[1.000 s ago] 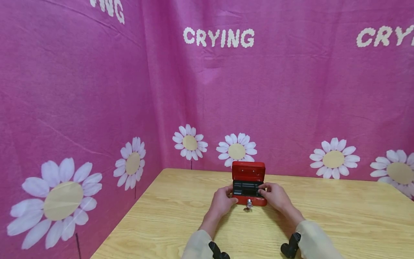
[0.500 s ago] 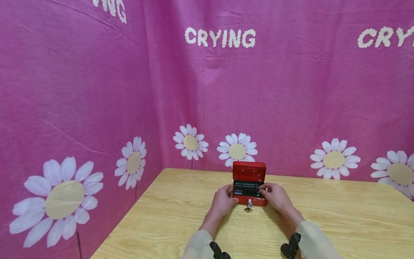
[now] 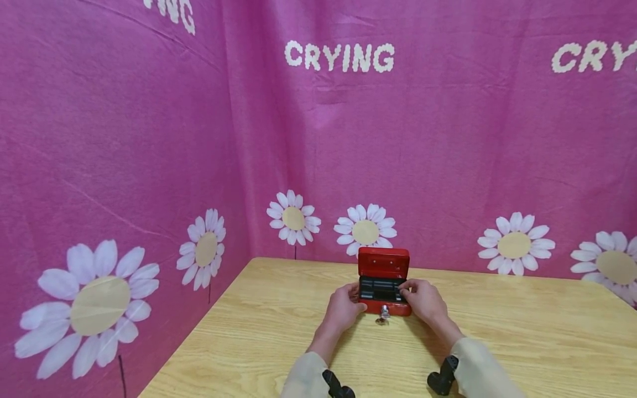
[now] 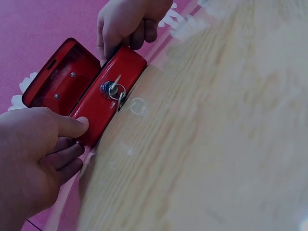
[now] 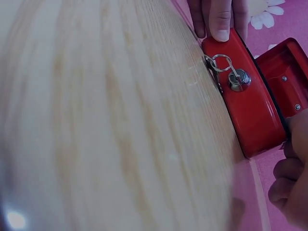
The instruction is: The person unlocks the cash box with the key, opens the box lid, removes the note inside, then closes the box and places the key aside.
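Observation:
A small red cash box (image 3: 370,307) stands on the table with its lid (image 3: 383,262) raised. Inside is a black compartment tray (image 3: 378,287). A ring of keys (image 4: 117,89) hangs from the key in its front lock (image 5: 239,79). My left hand (image 3: 342,307) grips the box's left end, thumb on the front face and fingers around the side. At the other end, the thumb and forefinger of my right hand (image 3: 425,301) reach down into the right part of the tray. What lies between those fingertips is hidden; the other fingers are curled, outside the box.
The wooden table (image 3: 278,320) reaches its far edge just behind the box. Pink cloth (image 3: 423,138) printed with daisies and lettering hangs behind and on the left. Black wrist mounts (image 3: 443,376) sit at both cuffs.
Between the frames the right hand and wrist shift very slightly at the tray's right end. The left hand keeps its grip, and box and lid stay put.

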`<control>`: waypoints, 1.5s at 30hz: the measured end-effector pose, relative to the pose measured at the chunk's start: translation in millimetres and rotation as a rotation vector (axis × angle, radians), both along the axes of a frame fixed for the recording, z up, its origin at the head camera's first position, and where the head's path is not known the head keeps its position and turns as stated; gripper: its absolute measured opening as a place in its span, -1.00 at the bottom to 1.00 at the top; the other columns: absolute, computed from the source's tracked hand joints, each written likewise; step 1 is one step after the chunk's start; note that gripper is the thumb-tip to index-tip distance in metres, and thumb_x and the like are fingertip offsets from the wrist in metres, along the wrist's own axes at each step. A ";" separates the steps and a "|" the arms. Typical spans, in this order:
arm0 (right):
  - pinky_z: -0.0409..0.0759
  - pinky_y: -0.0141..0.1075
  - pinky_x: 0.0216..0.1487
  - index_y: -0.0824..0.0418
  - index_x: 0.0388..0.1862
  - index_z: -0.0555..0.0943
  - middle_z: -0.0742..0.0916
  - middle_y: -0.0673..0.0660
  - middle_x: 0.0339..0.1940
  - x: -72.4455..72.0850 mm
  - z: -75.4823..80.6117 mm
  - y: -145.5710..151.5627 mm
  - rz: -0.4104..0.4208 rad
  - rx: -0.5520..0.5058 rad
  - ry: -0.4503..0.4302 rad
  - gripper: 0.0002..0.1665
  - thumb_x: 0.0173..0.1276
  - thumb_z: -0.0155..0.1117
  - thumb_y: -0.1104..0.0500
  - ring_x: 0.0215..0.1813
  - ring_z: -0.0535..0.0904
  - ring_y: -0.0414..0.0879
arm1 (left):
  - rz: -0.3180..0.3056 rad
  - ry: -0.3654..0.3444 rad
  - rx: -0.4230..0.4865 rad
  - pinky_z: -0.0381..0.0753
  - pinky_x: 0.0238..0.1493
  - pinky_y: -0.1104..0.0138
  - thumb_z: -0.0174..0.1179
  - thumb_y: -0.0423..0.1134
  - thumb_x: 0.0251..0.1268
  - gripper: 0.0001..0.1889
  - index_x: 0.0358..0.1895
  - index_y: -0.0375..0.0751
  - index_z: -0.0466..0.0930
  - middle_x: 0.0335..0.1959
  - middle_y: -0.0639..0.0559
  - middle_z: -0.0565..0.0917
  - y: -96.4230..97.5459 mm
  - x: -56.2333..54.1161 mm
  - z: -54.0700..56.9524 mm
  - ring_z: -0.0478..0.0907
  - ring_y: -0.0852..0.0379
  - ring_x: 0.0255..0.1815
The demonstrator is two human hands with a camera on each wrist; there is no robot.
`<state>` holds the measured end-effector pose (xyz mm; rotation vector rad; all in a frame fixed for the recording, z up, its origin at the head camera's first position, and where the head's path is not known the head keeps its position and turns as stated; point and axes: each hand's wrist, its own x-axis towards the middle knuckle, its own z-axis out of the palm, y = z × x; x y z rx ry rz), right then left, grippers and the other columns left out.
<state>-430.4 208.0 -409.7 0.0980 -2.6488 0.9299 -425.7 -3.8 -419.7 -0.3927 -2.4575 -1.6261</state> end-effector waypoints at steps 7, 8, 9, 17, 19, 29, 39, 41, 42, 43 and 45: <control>0.38 -0.27 -0.33 0.22 -0.10 0.70 0.74 0.21 -0.18 1.5 4.0 -4.0 -0.013 -0.044 -0.007 -0.76 0.43 0.13 0.17 -0.24 0.52 -0.01 | 0.002 0.010 -0.009 0.65 0.13 0.19 0.32 -0.56 0.14 -0.49 0.22 -0.36 0.57 0.06 -0.17 0.72 -2.5 0.3 0.5 0.68 0.07 -0.04; 0.38 -0.27 -0.33 0.23 -0.09 0.69 0.74 0.21 -0.18 1.9 4.6 -4.2 -0.014 -0.050 -0.007 -0.76 0.43 0.13 0.17 -0.24 0.52 -0.01 | 0.004 0.011 -0.017 0.66 0.12 0.19 0.33 -0.55 0.14 -0.50 0.22 -0.36 0.58 0.06 -0.17 0.72 -2.8 0.6 1.0 0.68 0.09 -0.07; 0.38 -0.28 -0.32 0.23 -0.09 0.69 0.74 0.21 -0.19 2.4 5.3 -4.3 -0.014 -0.056 -0.009 -0.76 0.43 0.13 0.18 -0.24 0.52 -0.01 | 0.008 0.000 -0.019 0.65 0.13 0.18 0.33 -0.54 0.15 -0.50 0.22 -0.34 0.58 0.07 -0.16 0.71 -2.8 0.9 1.4 0.66 0.11 -0.08; 0.37 -0.28 -0.28 0.23 -0.08 0.69 0.74 0.22 -0.17 2.3 9.9 -1.7 -0.003 -0.100 -0.007 -0.75 0.45 0.11 0.19 -0.20 0.53 0.01 | -0.006 0.005 -0.026 0.62 0.15 0.17 0.31 -0.54 0.15 -0.47 0.25 -0.34 0.56 0.12 -0.17 0.69 -3.8 -0.3 1.1 0.64 0.12 -0.06; 0.36 -0.29 -0.29 0.23 -0.07 0.68 0.73 0.21 -0.17 2.6 12.3 -1.4 0.005 -0.108 -0.012 -0.75 0.47 0.10 0.18 -0.20 0.51 0.00 | -0.008 0.010 -0.028 0.62 0.15 0.17 0.31 -0.54 0.15 -0.48 0.25 -0.33 0.57 0.12 -0.16 0.70 -4.7 -1.1 0.6 0.64 0.12 -0.06; 0.36 -0.30 -0.29 0.26 -0.08 0.68 0.72 0.18 -0.22 7.1 17.8 3.6 0.027 -0.132 0.003 -0.75 0.47 0.11 0.18 -0.25 0.48 -0.04 | -0.037 0.023 -0.018 0.61 0.18 0.14 0.30 -0.55 0.16 -0.52 0.21 -0.36 0.59 0.12 -0.19 0.69 -6.1 -1.3 -1.3 0.65 0.03 0.02; 0.38 -0.30 -0.26 0.27 -0.08 0.69 0.69 0.16 -0.26 10.5 17.9 20.9 0.072 -0.145 0.032 -0.77 0.47 0.15 0.18 -0.24 0.46 -0.06 | -0.040 0.003 -0.006 0.64 0.13 0.18 0.30 -0.53 0.18 -0.53 0.21 -0.42 0.57 0.12 -0.23 0.68 -6.9 -0.2 -0.7 0.67 0.00 0.02; 0.39 -0.30 -0.26 0.28 -0.10 0.69 0.69 0.17 -0.26 12.2 18.1 25.8 0.084 -0.152 0.026 -0.78 0.47 0.16 0.19 -0.24 0.46 -0.05 | -0.045 0.003 -0.005 0.65 0.10 0.19 0.30 -0.53 0.17 -0.53 0.20 -0.43 0.57 0.11 -0.24 0.68 -6.4 -0.5 -1.4 0.67 0.01 -0.01; 0.39 -0.30 -0.26 0.28 -0.10 0.69 0.69 0.17 -0.27 12.8 18.0 28.2 0.087 -0.149 0.028 -0.78 0.46 0.17 0.20 -0.24 0.46 -0.05 | -0.044 0.004 -0.006 0.66 0.09 0.20 0.31 -0.53 0.17 -0.54 0.20 -0.43 0.57 0.11 -0.24 0.68 -6.1 -0.9 -1.8 0.67 0.02 -0.02; 0.40 -0.30 -0.27 0.28 -0.11 0.69 0.69 0.16 -0.27 12.9 17.6 30.8 0.090 -0.143 0.029 -0.79 0.46 0.17 0.20 -0.24 0.46 -0.06 | -0.042 0.000 -0.005 0.65 0.10 0.20 0.31 -0.52 0.18 -0.54 0.20 -0.43 0.57 0.11 -0.24 0.68 -5.8 -1.3 -2.2 0.67 0.03 -0.01; 0.39 -0.31 -0.27 0.26 -0.12 0.70 0.69 0.15 -0.28 12.7 16.9 36.1 0.088 -0.130 0.034 -0.79 0.46 0.18 0.19 -0.24 0.46 -0.06 | -0.039 -0.004 -0.005 0.65 0.11 0.20 0.31 -0.52 0.18 -0.54 0.20 -0.42 0.57 0.12 -0.23 0.68 -5.2 -1.9 -2.7 0.66 0.04 -0.01</control>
